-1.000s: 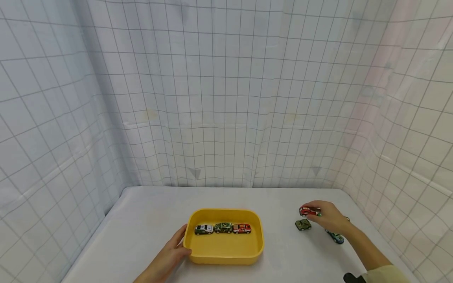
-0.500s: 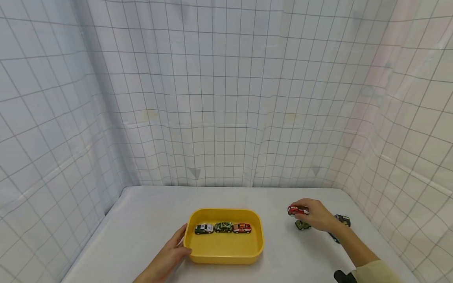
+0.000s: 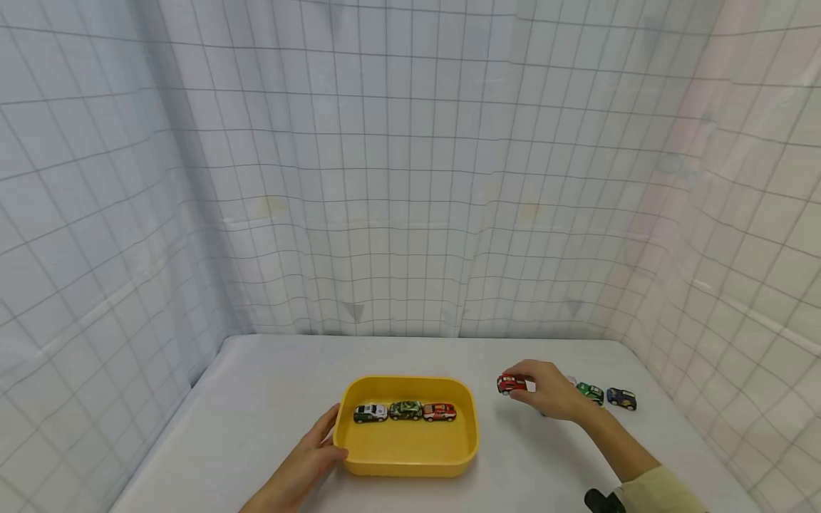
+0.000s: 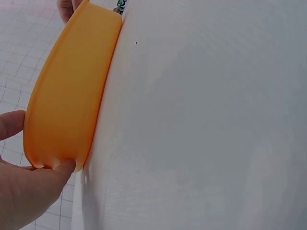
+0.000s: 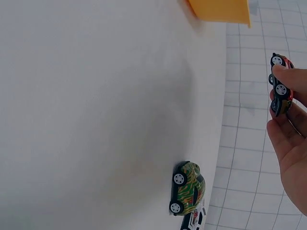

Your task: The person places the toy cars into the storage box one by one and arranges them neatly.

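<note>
1. All round, from nine o'clock through twelve to three, a backdrop of white, grid-lined cloth point(image 3: 410, 178), lightly creased.
2. Below, a white table point(image 3: 269, 392), with a straight far edge near the foot of the cloth.
3. At the centre of the clock, a yellow tray point(image 3: 407, 450), flat on the table.
4. Between eight and nine o'clock, a left hand point(image 3: 306, 452), gripping the side of the tray, with thumb at the near corner and fingers along the outer wall.
5. Between two and three o'clock, a right hand point(image 3: 550, 388), above the table, pinching a red car point(image 3: 509, 385) between thumb and fingers.
6. Between three and four o'clock, behind the right hand, a pale sleeve point(image 3: 661, 491) beside a black object point(image 3: 603, 501).
7. For the red car, a spot near the tray but outside the rim, clear of the table, with wheels and dark underside toward the right wrist camera.
8. In the tray, nearly end to end, a white-and-green car point(image 3: 370, 413) at ten o'clock, a camouflage car point(image 3: 406, 410) at twelve and an orange car point(image 3: 439, 412) at two.
9. Farther out, between two and three o'clock, a green car point(image 3: 590, 393) beside the right forearm, then a dark blue car point(image 3: 622, 399).
10. In the right wrist view, between five and six o'clock, a striped car point(image 5: 188, 189), with a white car point(image 5: 194, 219) partly hidden behind; touching or apart, impossible to tell.
</note>
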A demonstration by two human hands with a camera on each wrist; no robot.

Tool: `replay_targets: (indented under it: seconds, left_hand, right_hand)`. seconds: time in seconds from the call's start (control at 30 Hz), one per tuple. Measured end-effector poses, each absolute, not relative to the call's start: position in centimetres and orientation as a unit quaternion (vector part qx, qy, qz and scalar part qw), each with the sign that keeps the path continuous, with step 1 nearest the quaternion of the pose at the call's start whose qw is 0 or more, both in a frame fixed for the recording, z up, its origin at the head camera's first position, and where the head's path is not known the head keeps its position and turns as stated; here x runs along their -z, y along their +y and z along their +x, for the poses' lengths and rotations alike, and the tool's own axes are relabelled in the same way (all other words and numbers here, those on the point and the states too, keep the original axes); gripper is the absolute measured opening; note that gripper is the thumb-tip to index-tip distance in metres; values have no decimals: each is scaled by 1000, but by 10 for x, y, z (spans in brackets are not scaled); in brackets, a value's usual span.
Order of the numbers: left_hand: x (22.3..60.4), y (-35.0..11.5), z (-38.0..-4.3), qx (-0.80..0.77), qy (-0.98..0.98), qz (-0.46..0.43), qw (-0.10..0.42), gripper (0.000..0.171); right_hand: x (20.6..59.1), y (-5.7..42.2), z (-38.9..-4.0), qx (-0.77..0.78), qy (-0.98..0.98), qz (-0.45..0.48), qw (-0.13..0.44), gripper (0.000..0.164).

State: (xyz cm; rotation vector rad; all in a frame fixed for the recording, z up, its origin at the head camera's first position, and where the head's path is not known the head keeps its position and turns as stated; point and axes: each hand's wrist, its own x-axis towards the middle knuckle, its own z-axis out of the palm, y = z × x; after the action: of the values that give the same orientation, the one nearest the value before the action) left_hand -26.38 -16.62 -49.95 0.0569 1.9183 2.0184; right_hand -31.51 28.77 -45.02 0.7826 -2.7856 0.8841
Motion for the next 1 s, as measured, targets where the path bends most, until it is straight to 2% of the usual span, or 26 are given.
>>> replay_targets:
  seconds: [1.0]
  left_hand:
    - [500,-166,-266,-703,689,18,176,93]
  right_hand:
    - [454,217,-326,-327,-892,311,23,30]
